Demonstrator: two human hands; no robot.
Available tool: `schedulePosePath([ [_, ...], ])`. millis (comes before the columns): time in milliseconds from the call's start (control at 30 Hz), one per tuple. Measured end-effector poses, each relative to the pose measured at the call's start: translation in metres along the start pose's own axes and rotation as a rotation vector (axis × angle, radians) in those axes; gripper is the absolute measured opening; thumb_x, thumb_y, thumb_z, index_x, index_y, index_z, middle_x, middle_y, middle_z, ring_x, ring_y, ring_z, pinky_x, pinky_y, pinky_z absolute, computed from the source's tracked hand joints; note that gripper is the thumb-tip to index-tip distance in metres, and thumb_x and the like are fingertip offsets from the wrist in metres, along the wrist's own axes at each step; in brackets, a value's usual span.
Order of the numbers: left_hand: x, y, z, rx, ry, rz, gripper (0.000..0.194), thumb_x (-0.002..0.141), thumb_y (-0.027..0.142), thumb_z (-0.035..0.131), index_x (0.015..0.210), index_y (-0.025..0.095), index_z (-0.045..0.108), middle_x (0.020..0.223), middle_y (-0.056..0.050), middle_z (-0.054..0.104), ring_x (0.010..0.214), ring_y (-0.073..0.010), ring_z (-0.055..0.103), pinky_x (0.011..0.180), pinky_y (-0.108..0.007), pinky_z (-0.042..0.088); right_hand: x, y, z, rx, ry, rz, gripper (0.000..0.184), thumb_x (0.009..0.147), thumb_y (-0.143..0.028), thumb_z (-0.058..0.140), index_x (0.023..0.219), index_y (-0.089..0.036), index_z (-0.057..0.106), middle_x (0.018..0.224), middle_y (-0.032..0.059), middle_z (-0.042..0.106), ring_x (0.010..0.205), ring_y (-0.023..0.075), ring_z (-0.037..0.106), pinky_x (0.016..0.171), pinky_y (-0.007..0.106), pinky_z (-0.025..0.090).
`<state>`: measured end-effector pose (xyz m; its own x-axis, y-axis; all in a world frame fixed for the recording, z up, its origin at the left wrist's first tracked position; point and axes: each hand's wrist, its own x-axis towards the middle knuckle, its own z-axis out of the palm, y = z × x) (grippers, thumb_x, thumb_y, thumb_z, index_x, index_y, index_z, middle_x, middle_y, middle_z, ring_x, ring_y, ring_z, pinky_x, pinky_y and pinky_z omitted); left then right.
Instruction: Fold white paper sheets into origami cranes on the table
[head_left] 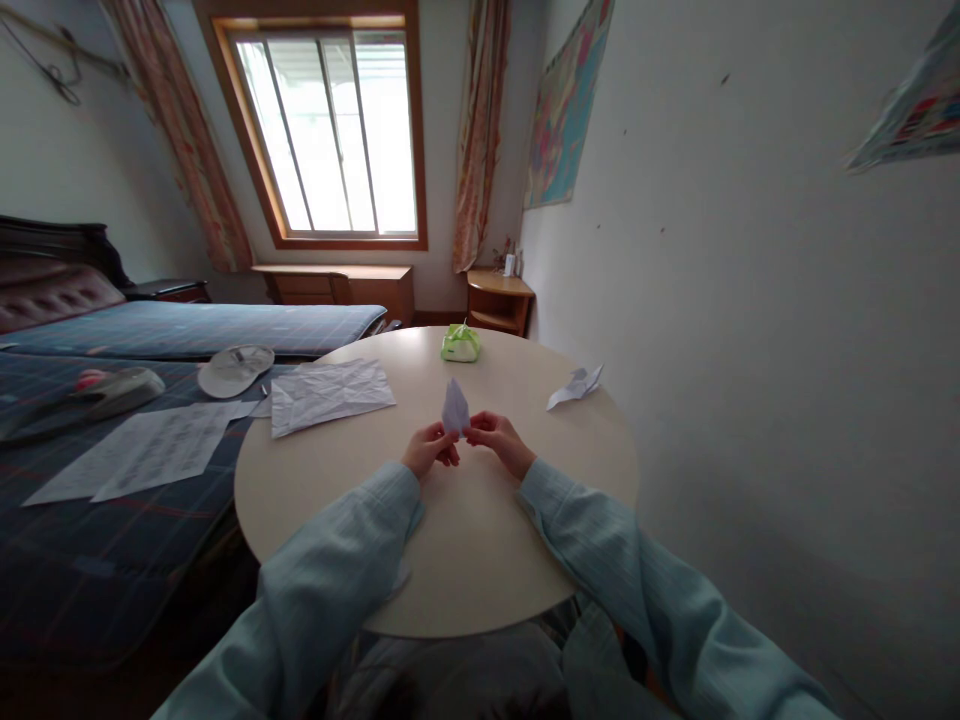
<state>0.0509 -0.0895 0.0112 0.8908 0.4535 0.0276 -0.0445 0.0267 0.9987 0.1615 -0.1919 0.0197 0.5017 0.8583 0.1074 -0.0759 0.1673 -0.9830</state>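
A small piece of folded white paper (454, 406) stands upright between my hands, its pointed tip facing up. My left hand (430, 449) pinches its lower left side, and the fingertips of my right hand (504, 440) grip its lower right corner. Both hands are just above the middle of the round, cream-coloured table (480, 540). The finer folds of the paper are too small to make out.
A green tissue pack (460, 343) sits at the table's far edge. To the right lies another folded paper (576, 386); to the left, a creased sheet (334, 396). The bed (150, 560) beside the table bears printed sheets (161, 450) and a pale cap (235, 370).
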Motion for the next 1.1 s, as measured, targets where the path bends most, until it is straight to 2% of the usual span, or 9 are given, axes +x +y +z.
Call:
schedulePosePath([
  [200, -0.003, 0.001, 0.007, 0.049, 0.048, 0.083, 0.039, 0.057, 0.049, 0.061, 0.065, 0.014, 0.046, 0.042, 0.002, 0.055, 0.038, -0.0089, 0.052, 0.039, -0.018, 0.036, 0.001, 0.0, -0.001, -0.05, 0.037, -0.078, 0.028, 0.048, -0.031, 0.071, 0.059, -0.014, 0.052, 0.055, -0.0032, 0.055, 0.05, 0.0079, 0.049, 0.053, 0.024, 0.036],
  [333, -0.005, 0.003, 0.009, 0.098, 0.113, 0.152, 0.035, 0.06, 0.045, 0.06, 0.068, 0.012, 0.05, 0.051, 0.0, 0.057, 0.044, -0.0082, 0.052, 0.041, -0.018, 0.036, 0.0, -0.002, -0.001, -0.039, 0.038, -0.088, 0.029, 0.048, -0.033, 0.071, 0.059, -0.014, 0.051, 0.055, -0.0035, 0.055, 0.05, 0.0082, 0.049, 0.053, 0.024, 0.037],
  [500, -0.001, 0.002, 0.006, 0.065, 0.233, 0.223, 0.037, 0.052, 0.043, 0.066, 0.069, 0.011, 0.055, 0.062, -0.001, 0.06, 0.057, -0.0105, 0.053, 0.049, -0.02, 0.039, 0.001, 0.0, -0.001, -0.093, -0.063, -0.054, 0.032, 0.047, -0.036, 0.071, 0.06, -0.014, 0.052, 0.053, -0.0032, 0.055, 0.049, 0.0083, 0.049, 0.053, 0.024, 0.037],
  [633, 0.003, -0.003, 0.003, 0.034, 0.253, 0.209, 0.038, 0.05, 0.043, 0.066, 0.069, 0.011, 0.059, 0.059, 0.0, 0.061, 0.056, -0.0108, 0.052, 0.053, -0.021, 0.04, 0.004, 0.006, 0.0, -0.175, -0.117, -0.05, 0.032, 0.047, -0.037, 0.07, 0.06, -0.014, 0.051, 0.051, -0.0037, 0.053, 0.048, 0.0081, 0.048, 0.052, 0.023, 0.036],
  [733, 0.005, -0.007, 0.0, 0.117, 0.295, 0.22, 0.032, 0.053, 0.039, 0.065, 0.067, 0.01, 0.062, 0.055, 0.002, 0.06, 0.053, -0.0102, 0.051, 0.052, -0.021, 0.039, 0.005, 0.009, 0.0, -0.266, -0.076, -0.092, 0.031, 0.049, -0.036, 0.07, 0.06, -0.014, 0.051, 0.054, -0.0036, 0.053, 0.052, 0.0081, 0.047, 0.054, 0.023, 0.036],
  [833, 0.007, -0.01, -0.005, 0.247, 0.349, 0.256, 0.025, 0.057, 0.034, 0.062, 0.067, 0.011, 0.065, 0.054, 0.002, 0.06, 0.053, -0.0108, 0.051, 0.052, -0.021, 0.039, 0.003, 0.006, 0.001, -0.295, -0.002, -0.141, 0.033, 0.048, -0.033, 0.071, 0.07, -0.015, 0.054, 0.069, -0.0011, 0.056, 0.064, 0.0103, 0.052, 0.059, 0.024, 0.039],
  [900, 0.007, -0.011, -0.007, 0.314, 0.346, 0.285, 0.023, 0.06, 0.032, 0.06, 0.07, 0.012, 0.066, 0.058, 0.001, 0.062, 0.055, -0.0123, 0.053, 0.055, -0.022, 0.041, 0.001, 0.002, 0.003, -0.246, 0.008, -0.168, 0.039, 0.048, -0.031, 0.071, 0.079, -0.017, 0.054, 0.08, 0.0006, 0.058, 0.073, 0.012, 0.054, 0.063, 0.025, 0.041],
  [967, 0.005, -0.011, -0.006, 0.377, 0.308, 0.308, 0.021, 0.062, 0.03, 0.059, 0.073, 0.014, 0.068, 0.061, 0.0, 0.065, 0.059, -0.0141, 0.054, 0.057, -0.023, 0.042, -0.001, -0.001, 0.005, -0.172, -0.039, -0.186, 0.041, 0.048, -0.029, 0.072, 0.083, -0.018, 0.055, 0.086, 0.0012, 0.058, 0.079, 0.0132, 0.054, 0.069, 0.027, 0.042],
  [1100, -0.003, -0.005, 0.001, 0.489, 0.249, 0.349, 0.016, 0.063, 0.023, 0.058, 0.074, 0.02, 0.068, 0.066, 0.002, 0.067, 0.065, -0.0169, 0.057, 0.062, -0.025, 0.043, -0.003, -0.001, 0.007, -0.061, -0.135, -0.16, 0.033, 0.048, -0.028, 0.071, 0.077, -0.018, 0.061, 0.079, 0.0008, 0.062, 0.075, 0.0142, 0.056, 0.074, 0.032, 0.043],
])
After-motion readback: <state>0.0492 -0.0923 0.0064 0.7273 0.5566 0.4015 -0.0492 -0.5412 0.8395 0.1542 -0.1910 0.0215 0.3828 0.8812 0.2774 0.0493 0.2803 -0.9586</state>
